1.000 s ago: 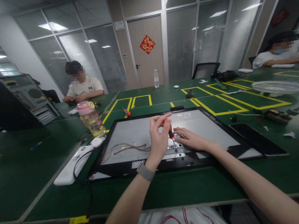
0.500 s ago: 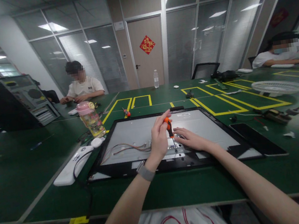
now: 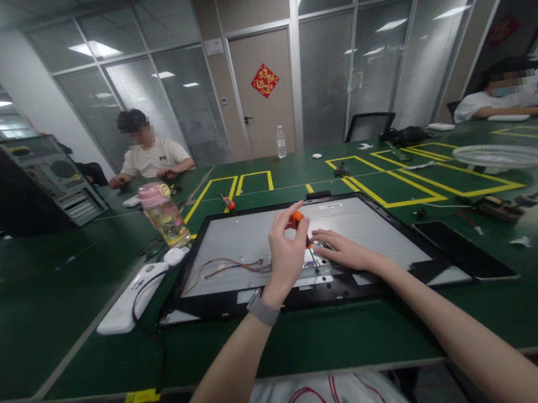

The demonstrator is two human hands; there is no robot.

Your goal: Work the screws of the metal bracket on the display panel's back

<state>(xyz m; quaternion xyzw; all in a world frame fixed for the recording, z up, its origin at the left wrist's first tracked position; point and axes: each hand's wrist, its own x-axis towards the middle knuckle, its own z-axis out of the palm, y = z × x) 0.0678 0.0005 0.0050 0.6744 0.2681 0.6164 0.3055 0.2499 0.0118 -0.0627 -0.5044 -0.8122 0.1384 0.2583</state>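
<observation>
My left hand [image 3: 285,243] closes its thumb and fingers around the orange and black handle of a screwdriver [image 3: 296,217]. Its thin shaft points down, nearly upright, at the metal bracket area near the front edge of a flat display panel [image 3: 238,233]. My right hand [image 3: 344,249] lies on the panel just right of the shaft, fingers stretched out; whether the fingertips touch the screwdriver I cannot tell. The panel has a grey metal back and a black frame. Thin coloured wires [image 3: 232,264] run across its left half.
Left of the panel are a white power strip [image 3: 120,304] with a black cable and a pink-lidded bottle [image 3: 165,217]. A black phone-like slab [image 3: 463,250] lies at right, near a dark tool [image 3: 500,207]. A computer case [image 3: 8,186] stands far left. Two people sit across the table.
My left thumb has swung across the handle and the fingers have bent around it. The screwdriver stays in about the same place. My right hand has not visibly moved.
</observation>
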